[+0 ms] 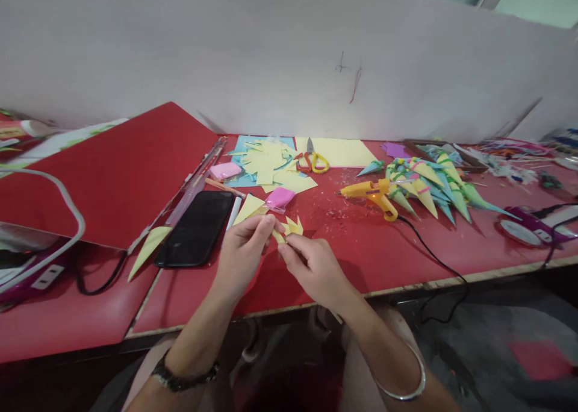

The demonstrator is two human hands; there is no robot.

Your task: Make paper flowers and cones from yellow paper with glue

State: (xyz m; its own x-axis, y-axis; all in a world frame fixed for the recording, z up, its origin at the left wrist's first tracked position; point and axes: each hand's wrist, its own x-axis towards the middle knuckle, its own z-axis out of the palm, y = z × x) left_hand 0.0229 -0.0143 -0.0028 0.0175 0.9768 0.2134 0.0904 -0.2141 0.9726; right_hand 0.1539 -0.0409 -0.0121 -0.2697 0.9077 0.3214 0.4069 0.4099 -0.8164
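Both my hands meet over the near middle of the red table, pinching one small folded strip of yellow paper (279,237). My left hand (247,243) has thumb and forefinger closed on its upper left end. From the other side, my right hand (313,264) grips the lower right end between thumb and bent fingers. Just behind the fingertips lies a yellow paper piece with pointed tips (294,225). A pink packet (280,199) sits beyond my left fingers, next to a yellow paper sheet corner (249,208). The fingers partly hide the strip.
A yellow glue gun (371,194) stands right of centre, its cord trailing off the table edge. Behind it are piled paper cones (427,186). Scissors (316,159) rest by yellow paper scraps (266,159). A black phone (198,228) and a red board (121,171) are left.
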